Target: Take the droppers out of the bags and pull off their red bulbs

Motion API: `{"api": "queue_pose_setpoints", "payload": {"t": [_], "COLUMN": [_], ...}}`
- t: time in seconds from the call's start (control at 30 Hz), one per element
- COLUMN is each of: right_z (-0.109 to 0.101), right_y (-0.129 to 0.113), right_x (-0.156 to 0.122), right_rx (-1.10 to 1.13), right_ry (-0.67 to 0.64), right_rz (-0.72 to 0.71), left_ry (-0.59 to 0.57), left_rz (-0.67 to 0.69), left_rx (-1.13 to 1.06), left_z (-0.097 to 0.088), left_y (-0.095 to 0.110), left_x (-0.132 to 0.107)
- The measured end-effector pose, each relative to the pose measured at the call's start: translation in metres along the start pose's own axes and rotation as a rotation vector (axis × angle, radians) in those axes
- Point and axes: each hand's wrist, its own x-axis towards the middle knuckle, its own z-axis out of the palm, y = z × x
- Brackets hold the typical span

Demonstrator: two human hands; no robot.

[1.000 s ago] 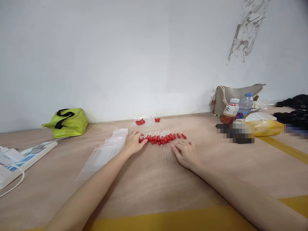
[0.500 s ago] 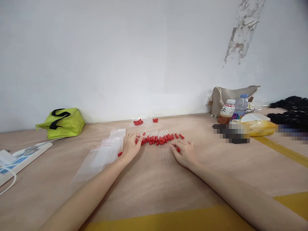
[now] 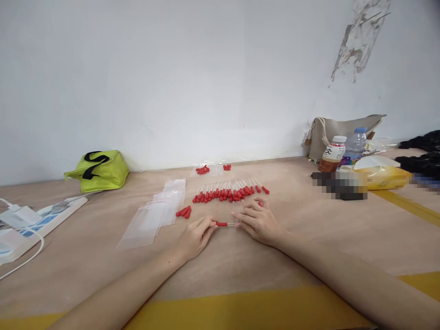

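My left hand (image 3: 197,236) is closed on a red rubber dropper bulb (image 3: 222,224), gripped by its rounded end. From the bulb's mouth a thin clear tube (image 3: 231,224) runs level to the fingertips of my right hand (image 3: 259,221), which pinch it. Another red bulb (image 3: 260,204) shows partly behind the right fingers; whether they grip it I cannot tell. Just beyond my hands lies a row of droppers (image 3: 225,195), red bulbs towards me and clear tubes pointing away. Loose clear tubes (image 3: 238,207) lie by the right fingertips, partly covered. Several loose red bulbs (image 3: 184,212) rest left of the row.
Clear zip bags (image 3: 147,220) overlap on the left. Near the wall lies another bag with red bulbs (image 3: 202,170). A green bag (image 3: 101,172) and a power strip (image 3: 41,224) sit far left; a brown-drink bottle (image 3: 332,153) and yellow tissue pack (image 3: 388,178) stand right.
My left hand has come from the row's left end towards me and right, now holding a red bulb. The right fingers have closed on its tube. The view has shifted slightly.
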Motion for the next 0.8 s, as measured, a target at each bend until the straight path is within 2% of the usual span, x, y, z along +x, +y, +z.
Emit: {"api": "queue_pose_setpoints", "payload": {"t": [0.33,0.53,0.8], "right_z": [0.004,0.000,-0.002], "right_y": [-0.007,-0.011,-0.009], "right_x": [0.002,0.004,0.002], "right_rx": [0.014,0.020,0.025], "right_ry": [-0.028,0.005,0.003], "right_rz": [-0.076,-0.130,-0.195], "left_ry": [0.065,0.007,-0.045], "left_rz": [0.054,0.108,0.154], "left_rx": [0.045,0.068,0.106], "left_z": [0.004,0.007,0.004], "left_y": [0.002,0.003,0.002], "left_x": [0.002,0.008,0.001]}}
